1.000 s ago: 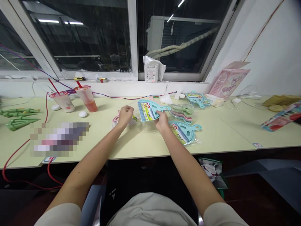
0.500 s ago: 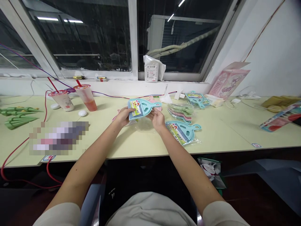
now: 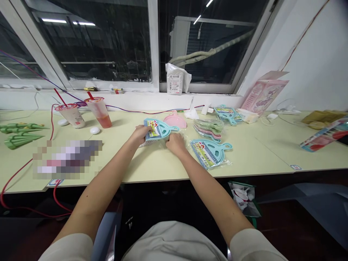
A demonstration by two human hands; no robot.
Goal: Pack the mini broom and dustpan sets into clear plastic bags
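Note:
My left hand (image 3: 140, 134) grips the left end of a light-blue dustpan-and-brush set (image 3: 160, 129) with a printed label, thumb on top. Just below its handle, my right hand (image 3: 175, 142) is closed, with clear plastic beside it; what its fingers hold is hidden. A pink dustpan (image 3: 175, 120) lies behind the set. To the right of my right hand is another bagged blue set (image 3: 210, 152), and behind that a stack of green, pink and blue sets (image 3: 208, 127).
Two cups with straws (image 3: 99, 113) stand at the left, near a white round object (image 3: 95, 130) and green cone-shaped pieces (image 3: 23, 140). More blue sets (image 3: 227, 114) and a pink box (image 3: 264, 95) are at the back right. A red cable hangs over the left front edge.
The blue set has moved down and slightly left, uncovering the pink dustpan. My right hand has left its handle, moved lower and closed.

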